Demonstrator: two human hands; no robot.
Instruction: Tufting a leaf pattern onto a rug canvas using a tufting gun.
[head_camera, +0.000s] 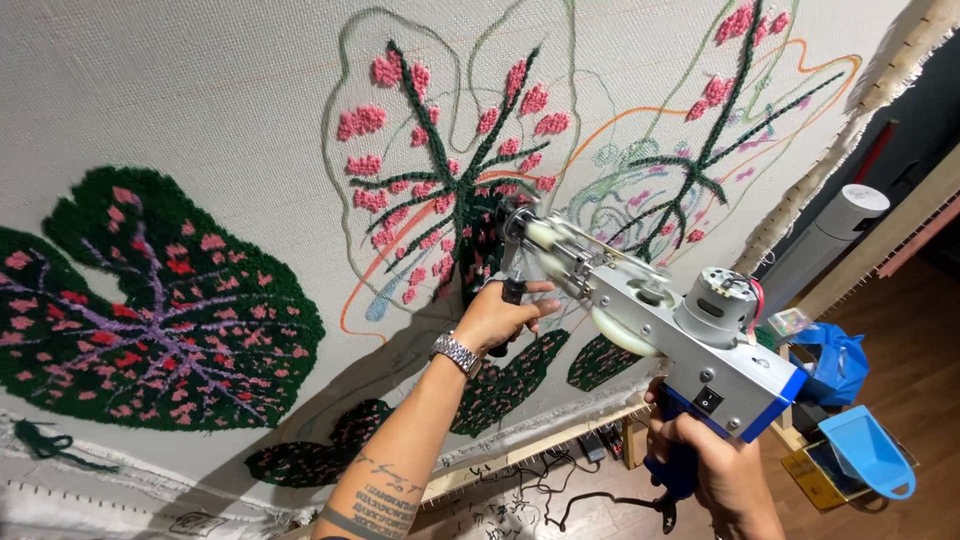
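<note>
Head view. A tufting gun (650, 330), with a grey metal body, an exposed cylindrical motor on top and a blue rear plate, is held against a stretched pale backing cloth (180, 100). Its needle end meets the cloth at the lower middle of a partly tufted leaf motif (450, 170), which has dark green veins and pink flecks. The left hand (500, 318) is closed around the gun's black front handle just below the needle end; a metal wristwatch (457, 353) sits on its wrist, and the forearm bears tattooed lettering. The right hand (720, 470) is wrapped around the blue rear grip beneath the gun body, fingers curled tight. A black cord hangs below that grip.

To the left on the cloth lies a finished leaf (170, 310), filled in dark green with purple veins and pink and red flecks. To the upper right, a second outlined leaf (720, 130) is sketched in orange and green lines with only its veins and some pink patches tufted. Smaller dark green patches sit along the cloth's lower edge, above a wooden frame rail (560, 440). At the right, a blue plastic bag (835, 365) and a light blue scoop (868, 452) rest near the wooden floor, with a white cylindrical unit (835, 235) standing behind them.
</note>
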